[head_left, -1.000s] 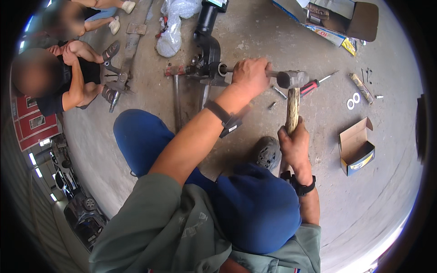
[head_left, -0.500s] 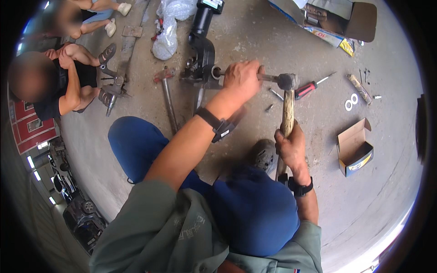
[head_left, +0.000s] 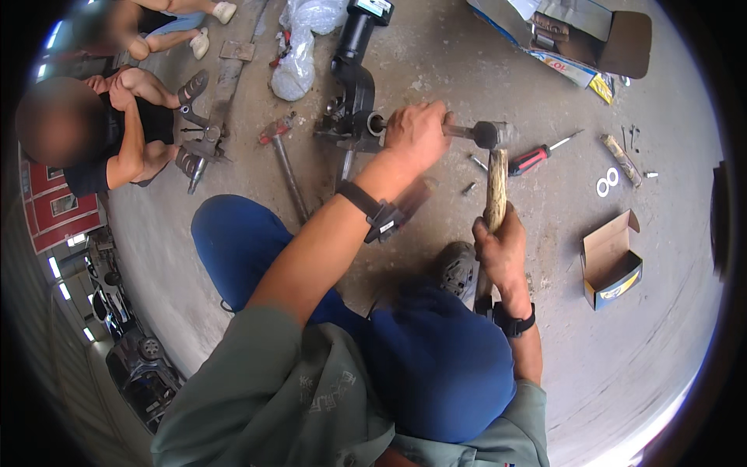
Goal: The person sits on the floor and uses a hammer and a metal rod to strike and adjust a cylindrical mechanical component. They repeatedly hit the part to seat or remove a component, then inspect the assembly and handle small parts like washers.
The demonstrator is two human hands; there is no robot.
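Note:
My left hand (head_left: 415,134) is closed round a steel rod (head_left: 461,131) lined up with the round bore (head_left: 375,122) of a black metal knuckle assembly (head_left: 354,95). My right hand (head_left: 501,247) grips a hammer by its pale wooden handle (head_left: 496,185); its steel head (head_left: 489,135) is at the rod's outer end, contact hard to tell. Left of the knuckle lies a second hammer (head_left: 290,180) with a red-marked head. Beyond my right hand lie a red-and-black screwdriver (head_left: 531,161), two white rings (head_left: 603,187) and several small metal pieces.
Two people (head_left: 120,152) sit at upper left beside another metal part (head_left: 204,148). A plastic-wrapped item (head_left: 293,74) lies at the top. An open carton (head_left: 628,43) is at upper right, a smaller box (head_left: 611,269) at right. Parked vehicles (head_left: 145,373) show at the left.
The red-marked hammer has shifted left and now lies more slanted, its head apart from the assembly. My left hand has moved slightly left; the hammer in my right hand has shifted a little.

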